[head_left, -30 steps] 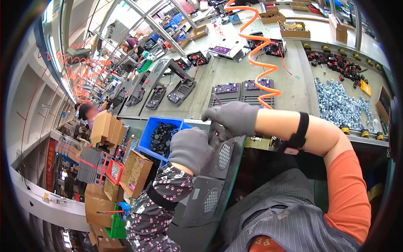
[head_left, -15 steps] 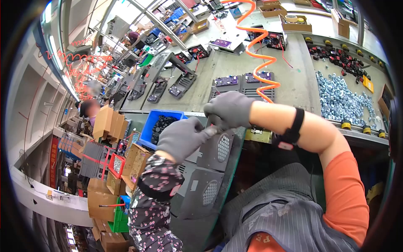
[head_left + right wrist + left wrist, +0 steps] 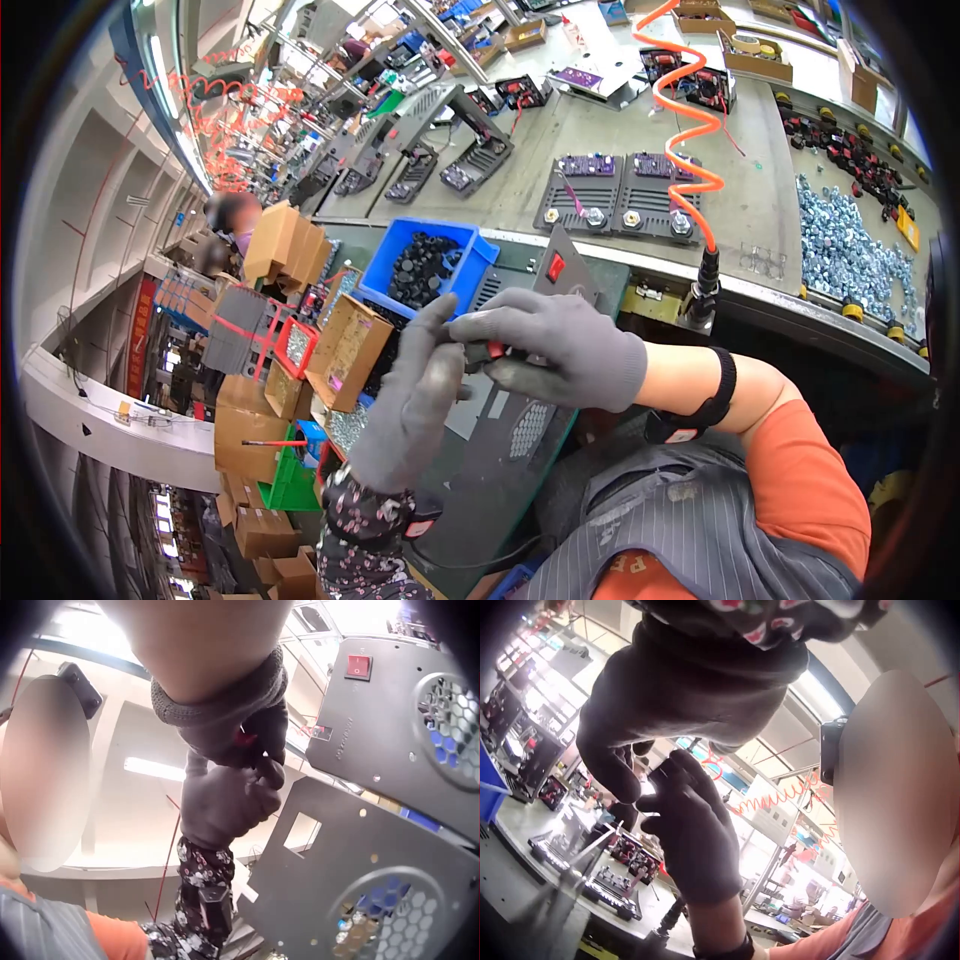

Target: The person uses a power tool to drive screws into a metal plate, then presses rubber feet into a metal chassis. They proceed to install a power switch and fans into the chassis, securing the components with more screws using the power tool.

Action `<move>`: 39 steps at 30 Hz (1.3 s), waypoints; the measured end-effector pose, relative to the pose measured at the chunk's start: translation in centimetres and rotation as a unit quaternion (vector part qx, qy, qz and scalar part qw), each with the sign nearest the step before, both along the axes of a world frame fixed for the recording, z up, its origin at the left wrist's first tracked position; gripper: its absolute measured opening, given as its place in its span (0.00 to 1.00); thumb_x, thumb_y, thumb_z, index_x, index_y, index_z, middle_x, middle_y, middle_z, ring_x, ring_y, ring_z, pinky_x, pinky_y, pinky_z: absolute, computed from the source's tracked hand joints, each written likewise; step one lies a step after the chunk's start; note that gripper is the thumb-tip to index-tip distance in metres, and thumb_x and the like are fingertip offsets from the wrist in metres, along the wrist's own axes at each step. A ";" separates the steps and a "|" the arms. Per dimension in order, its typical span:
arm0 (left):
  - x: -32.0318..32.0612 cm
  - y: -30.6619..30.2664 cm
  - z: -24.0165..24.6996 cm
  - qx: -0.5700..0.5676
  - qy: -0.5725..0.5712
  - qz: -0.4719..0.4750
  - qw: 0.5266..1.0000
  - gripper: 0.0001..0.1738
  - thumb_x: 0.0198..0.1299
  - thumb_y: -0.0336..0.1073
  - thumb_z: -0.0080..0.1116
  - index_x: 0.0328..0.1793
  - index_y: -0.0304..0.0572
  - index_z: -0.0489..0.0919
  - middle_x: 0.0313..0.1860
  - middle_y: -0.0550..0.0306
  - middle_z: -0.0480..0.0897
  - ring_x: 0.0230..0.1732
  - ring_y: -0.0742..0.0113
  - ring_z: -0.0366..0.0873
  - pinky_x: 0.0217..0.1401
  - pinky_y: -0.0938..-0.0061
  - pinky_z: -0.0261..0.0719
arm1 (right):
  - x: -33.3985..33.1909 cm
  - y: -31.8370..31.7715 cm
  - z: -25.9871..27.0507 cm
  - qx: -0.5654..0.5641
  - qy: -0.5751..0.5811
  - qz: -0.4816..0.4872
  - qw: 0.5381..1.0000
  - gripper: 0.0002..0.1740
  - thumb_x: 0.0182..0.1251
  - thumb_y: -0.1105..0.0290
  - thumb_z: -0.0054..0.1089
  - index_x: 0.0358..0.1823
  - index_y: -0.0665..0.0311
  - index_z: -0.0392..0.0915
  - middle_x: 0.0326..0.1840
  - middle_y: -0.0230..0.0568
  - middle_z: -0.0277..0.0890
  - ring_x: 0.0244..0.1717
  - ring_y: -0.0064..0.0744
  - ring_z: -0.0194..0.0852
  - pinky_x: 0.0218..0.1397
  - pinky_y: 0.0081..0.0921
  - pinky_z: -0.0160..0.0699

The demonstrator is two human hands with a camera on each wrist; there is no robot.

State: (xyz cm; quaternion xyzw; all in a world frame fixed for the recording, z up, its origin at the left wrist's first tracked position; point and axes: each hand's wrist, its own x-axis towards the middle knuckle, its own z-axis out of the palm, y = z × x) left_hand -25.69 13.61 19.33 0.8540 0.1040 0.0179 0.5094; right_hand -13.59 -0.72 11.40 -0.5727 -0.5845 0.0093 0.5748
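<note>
We have a small red-and-dark part (image 3: 495, 349) between our gloved hands, nearer us than the blue bin (image 3: 474, 268).
Leftmost, below the bin, our left hand (image 3: 405, 400) brings its fingertips up to the part; we cannot tell whether they pinch it. Next comes the part, mostly hidden, which we judge light, stiff and rather slick under gloves, best taken by its side walls with modest pressure. Our right hand (image 3: 560, 350), right of and below the bin, pinches it between thumb and fingers. Farther right than the bin stands a panel (image 3: 578, 265), probably rigid.
</note>
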 end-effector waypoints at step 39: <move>-2.9 1.0 -5.4 0.551 -0.053 -0.053 0.831 0.18 0.56 0.45 0.57 0.20 0.41 0.72 0.16 0.51 0.72 0.21 0.51 0.74 0.24 0.59 0.69 | 0.0 3.1 -2.5 -0.078 -0.260 -0.122 0.955 0.19 0.36 0.53 0.70 0.29 0.53 0.77 0.35 0.30 0.71 0.46 0.39 0.68 0.58 0.42 0.62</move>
